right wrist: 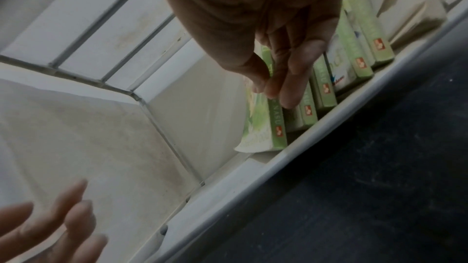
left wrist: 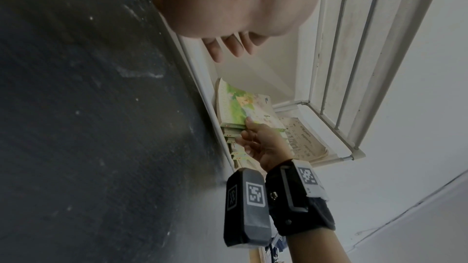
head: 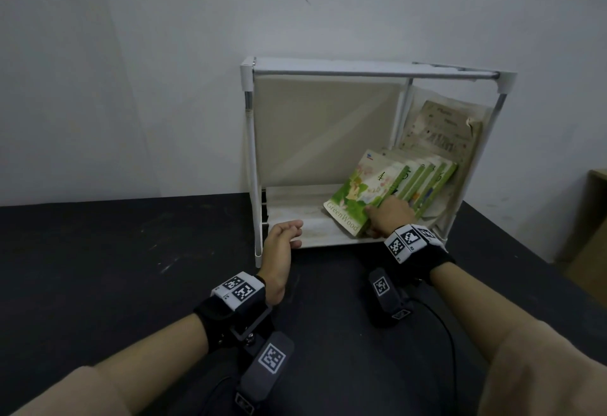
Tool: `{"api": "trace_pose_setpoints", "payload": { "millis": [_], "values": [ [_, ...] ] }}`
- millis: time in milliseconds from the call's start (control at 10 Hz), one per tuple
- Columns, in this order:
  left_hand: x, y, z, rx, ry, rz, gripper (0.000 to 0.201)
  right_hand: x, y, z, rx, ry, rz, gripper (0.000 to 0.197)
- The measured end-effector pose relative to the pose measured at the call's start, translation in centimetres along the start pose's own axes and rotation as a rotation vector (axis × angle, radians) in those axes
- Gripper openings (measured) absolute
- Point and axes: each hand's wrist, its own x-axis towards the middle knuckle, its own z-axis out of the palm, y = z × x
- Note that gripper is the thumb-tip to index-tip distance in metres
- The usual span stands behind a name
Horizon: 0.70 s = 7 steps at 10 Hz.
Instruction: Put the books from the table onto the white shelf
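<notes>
Nearest the camera were the two forearms in tan sleeves, each strapped with a black wrist band, stretched over the dark bench (head: 98,251). The left hand (head: 282,238) hovered at the front edge of the white shelf (head: 371,74), fingers (right wrist: 73,207) loosely spread and holding nothing. The right hand (head: 389,215) reached into the shelf and pinched the spine of the front book (head: 358,192), a green-covered one, thumb on the cover and fingers (right wrist: 286,79) curled against the spine. That book leaned to the right on a row of green books (head: 427,182) already standing on the shelf floor, with a pale old booklet (head: 440,139) propped against the right side panel behind them. No book was visible on the bench, so the task looked nearly finished.

To do the step well, the right hand should probably push the leaning book upright and snug against its neighbours, its lower edge flat on the shelf floor. The free left hand could steady the open side so the row does not slide and topple leftward once released.
</notes>
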Motion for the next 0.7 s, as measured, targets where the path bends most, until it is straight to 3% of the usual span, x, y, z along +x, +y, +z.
{"api": "trace_pose_setpoints", "payload": {
  "millis": [200, 600, 700],
  "values": [
    [0.9, 1.2, -1.0, -0.006, 0.02, 0.029, 0.022, 0.6, -1.7, 0.1, -0.141, 0.035, -0.047, 0.04],
    [1.9, 2.9, -1.6, 0.005, -0.003, 0.083, 0.029, 2.2, -3.5, 0.8, -0.048, 0.003, -0.139, 0.051],
    [2.5, 4.0, -1.2, -0.001, -0.018, 0.096, 0.029, 2.6, -4.9, 0.9, 0.026, 0.024, -0.219, 0.051]
  ]
}}
